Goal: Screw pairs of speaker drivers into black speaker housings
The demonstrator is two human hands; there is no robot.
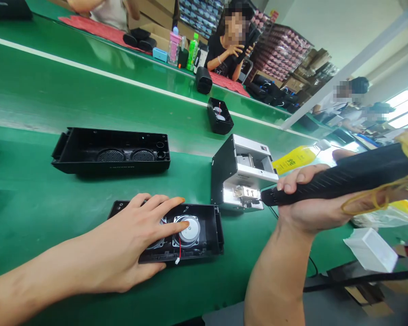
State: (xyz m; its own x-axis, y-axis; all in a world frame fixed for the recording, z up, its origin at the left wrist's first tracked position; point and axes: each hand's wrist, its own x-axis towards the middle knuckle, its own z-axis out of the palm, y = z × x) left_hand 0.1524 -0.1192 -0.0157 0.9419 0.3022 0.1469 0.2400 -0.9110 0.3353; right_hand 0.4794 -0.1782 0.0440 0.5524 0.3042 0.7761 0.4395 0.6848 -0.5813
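Observation:
My left hand (144, 235) lies across a black speaker housing (209, 231), its thumb along the near edge and its fingers reaching over the far side. One fingertip touches the round silver speaker driver (189, 231) inside; a second driver is partly hidden under the hand. A short red wire with a white connector (177, 260) hangs over the near wall. My right hand (304, 203) is wrapped round a black electric screwdriver (353, 176), held tilted. The screwdriver's tip end is at the pick-up front of a silver and black screw feeder (224, 172).
Another black housing (110, 149) with two round grilles stands behind. Farther back are a smaller housing with drivers (220, 116) and a black speaker (203, 80). A yellow bottle (294, 158) lies behind the screwdriver; a white box (374, 251) is at right. Co-workers sit opposite.

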